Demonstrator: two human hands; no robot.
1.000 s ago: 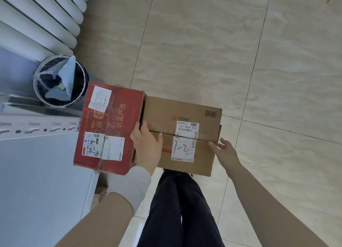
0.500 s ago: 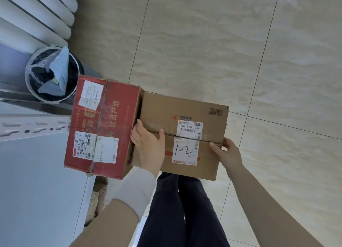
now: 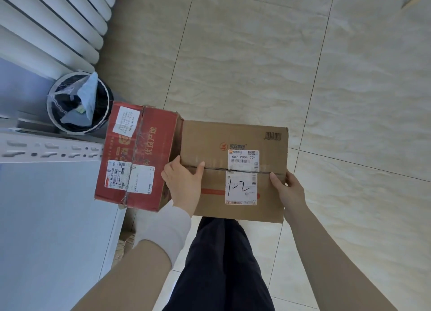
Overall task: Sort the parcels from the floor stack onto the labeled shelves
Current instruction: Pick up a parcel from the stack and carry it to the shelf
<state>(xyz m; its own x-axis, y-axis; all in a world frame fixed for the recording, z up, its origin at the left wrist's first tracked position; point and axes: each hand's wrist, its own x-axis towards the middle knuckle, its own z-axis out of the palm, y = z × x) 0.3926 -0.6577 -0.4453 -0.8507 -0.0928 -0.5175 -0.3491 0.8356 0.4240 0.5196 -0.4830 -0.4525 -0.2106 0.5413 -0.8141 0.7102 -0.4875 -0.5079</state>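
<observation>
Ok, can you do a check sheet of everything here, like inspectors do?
Surface: beige tiled floor.
Job's things: brown cardboard box marked 1-2, held up; red cardboard box beside it, overlapping the white metal shelf edge.
Clutter: round bin with black liner, paper inside.
Grippers: left hand and right hand grip the brown box's sides.
Cables: nothing seen.
Surroundings: white ribbed radiator; dark trousers.

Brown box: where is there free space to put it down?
The white shelf surface left of the red box, below the perforated rail, is bare. The tiled floor beyond the brown box, right of the waste bin and radiator, is open too. Crowded: the gap between both boxes, where the left hand grips.
</observation>
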